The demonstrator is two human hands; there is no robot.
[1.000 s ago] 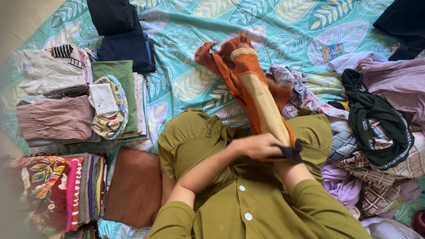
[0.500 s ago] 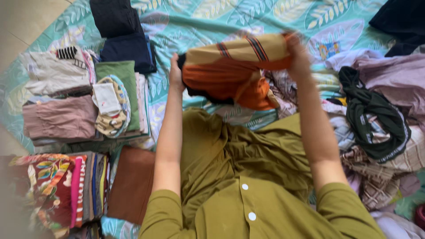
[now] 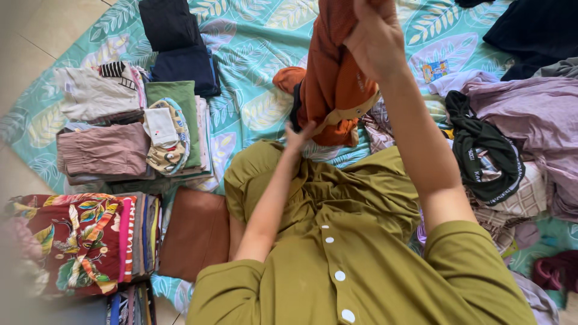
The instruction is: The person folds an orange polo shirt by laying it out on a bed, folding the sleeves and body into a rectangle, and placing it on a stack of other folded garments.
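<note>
A person in an olive-green buttoned top sits on a teal leaf-print sheet (image 3: 253, 36) spread on the floor, lifting a rust-orange cloth garment with a tan band (image 3: 331, 84) above the lap. The right hand (image 3: 374, 37) is raised near the top of the view, its grip closed around the garment's upper end, so the cloth hangs straight down from that fist. The left hand (image 3: 296, 137) reaches up from below, fingers partly spread against the garment's lower bunched edge; whether that grip has actually closed on the fabric cannot be told. The garment thus hangs between the two hands, clear of the sheet, its lowest folds just above the olive-green lap.

To the person's left stand folded stacks: dark navy pieces (image 3: 177, 54), a green folded cloth (image 3: 174, 102), a mauve folded cloth (image 3: 105, 150) and a red floral bundle (image 3: 66, 241), with a brown folded piece (image 3: 195, 232) just beside the knee. To the right lies a loose heap of unfolded laundry, among it a dark green garment (image 3: 484, 156).
</note>
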